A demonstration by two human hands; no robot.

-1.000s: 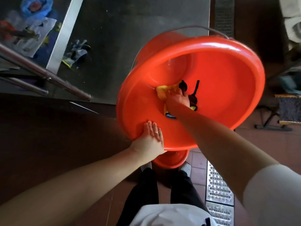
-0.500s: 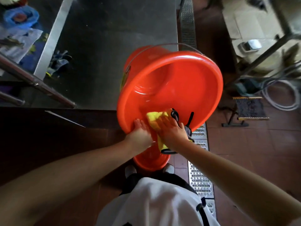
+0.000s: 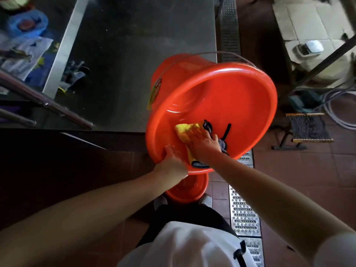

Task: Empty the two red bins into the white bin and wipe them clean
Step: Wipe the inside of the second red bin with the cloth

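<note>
A large red bin with a wire handle is tipped on its side, its mouth facing me, at the steel table's near right corner. My left hand grips its lower rim. Inside the bin, near that rim, my right hand presses a yellow cloth with dark trim flat against the wall. A second red bin stands on the floor between my feet, mostly hidden under the first. No white bin is in view.
A steel table fills the upper middle, with gloves lying on it. Metal rails cross at left. A perforated floor drain runs down the right. A small stool, hoses and cardboard lie at right.
My right hand and the cloth slid from deep inside the bin toward its near rim. The bin appears lower and smaller in view as the camera shifted.
</note>
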